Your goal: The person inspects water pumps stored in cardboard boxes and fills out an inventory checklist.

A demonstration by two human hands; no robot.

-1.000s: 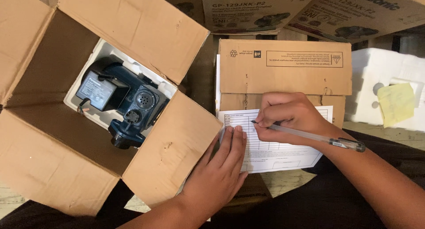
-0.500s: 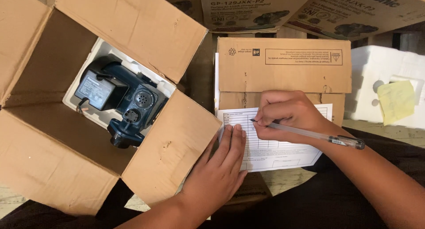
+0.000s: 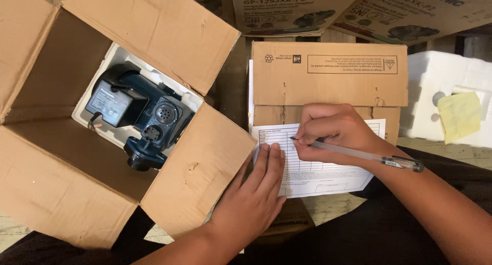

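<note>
My right hand [image 3: 333,133] grips a clear pen [image 3: 359,154] with its tip on a white printed form [image 3: 318,175]. The form lies on a flat cardboard box [image 3: 328,80]. My left hand [image 3: 253,198] lies flat with its fingers pressing on the form's left edge, its palm over a flap of the open box. To the left, an open cardboard box [image 3: 66,178] holds a dark blue water pump [image 3: 141,119] seated in white foam.
A white foam block [image 3: 441,80] with a yellow sheet [image 3: 458,116] on it stands at the right. Printed cardboard boxes [image 3: 307,11] lie along the top edge. My dark-clothed legs fill the bottom of the view.
Almost nothing differs. The pen tip and both hands stay on the form, with only a slight shift of the view.
</note>
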